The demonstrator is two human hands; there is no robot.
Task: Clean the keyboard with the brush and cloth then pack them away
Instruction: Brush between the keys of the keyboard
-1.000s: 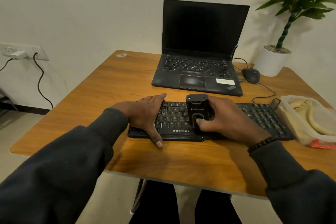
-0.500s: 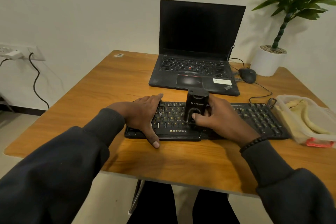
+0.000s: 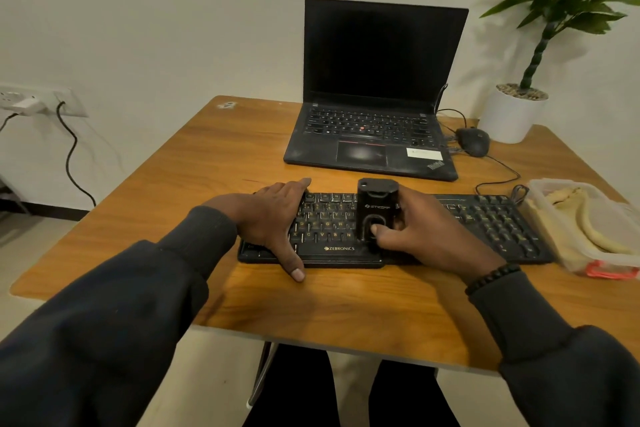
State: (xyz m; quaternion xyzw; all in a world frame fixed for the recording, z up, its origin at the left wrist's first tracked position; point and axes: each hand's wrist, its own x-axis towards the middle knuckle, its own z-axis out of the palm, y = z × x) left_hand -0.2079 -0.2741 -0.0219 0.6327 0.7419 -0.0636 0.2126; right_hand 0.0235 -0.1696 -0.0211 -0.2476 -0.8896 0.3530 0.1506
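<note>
A long, flat black plastic keyboard (image 3: 485,222) with pale yellow key legends and white "ZEBRONICS" lettering on its front edge lies across the near middle of the wooden table, its long side facing the person. A stubby black plastic brush block (image 3: 375,210) stands upright on the keys near the keyboard's middle. A pale yellow cloth (image 3: 585,222) lies crumpled inside a clear plastic container just beside the keyboard's right end.

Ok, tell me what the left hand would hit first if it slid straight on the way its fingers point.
Probably the laptop: the left hand lies flat on the keyboard, fingers aimed away and slightly right, bare table between; depth is uncertain.
</note>
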